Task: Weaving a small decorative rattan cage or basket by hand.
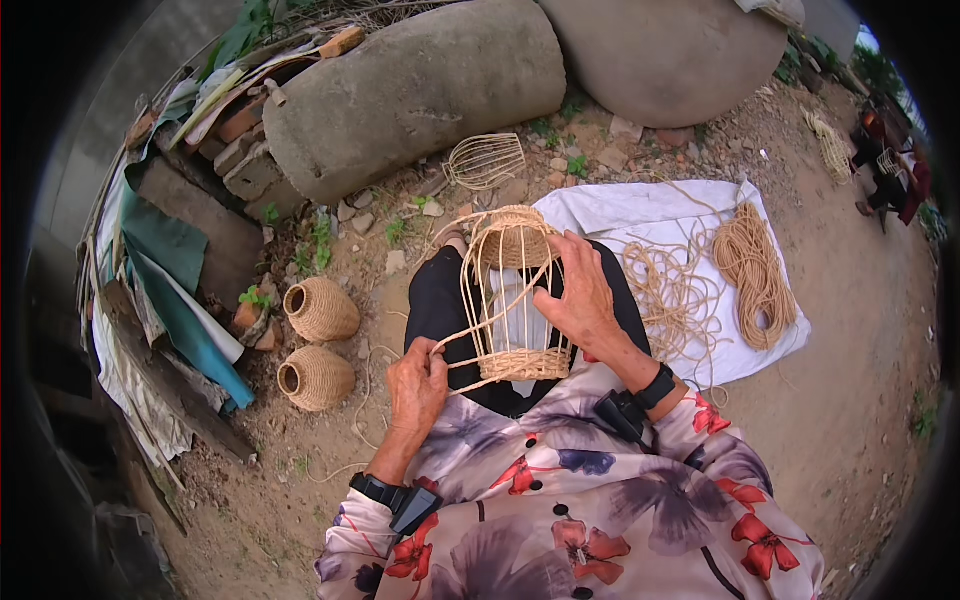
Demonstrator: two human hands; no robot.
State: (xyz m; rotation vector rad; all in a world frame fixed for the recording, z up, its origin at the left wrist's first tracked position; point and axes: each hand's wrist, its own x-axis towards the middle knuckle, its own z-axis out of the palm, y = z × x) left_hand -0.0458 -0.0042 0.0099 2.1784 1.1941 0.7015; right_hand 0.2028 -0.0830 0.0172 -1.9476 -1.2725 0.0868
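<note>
A half-woven vase-shaped basket (522, 364) rests on my lap, with bare pale ribs between a woven band near me and a woven part at the far end. My right hand (583, 297) grips its right side, fingers bent over the ribs and thumb against them. Left of the basket, my left hand (417, 388) is closed on strands of tan cord (478, 328). One strand slants up from that fist across the ribs; others run to the near woven band. Part of the basket's right side is hidden behind my right hand.
Two finished woven vases (321, 309) lie on the dirt at left. A bare rib frame (486, 162) lies beyond my feet. On a white sheet (590, 207) at right are loose cord (672, 285) and a cord bundle (752, 278). A concrete cylinder (420, 95) stands behind.
</note>
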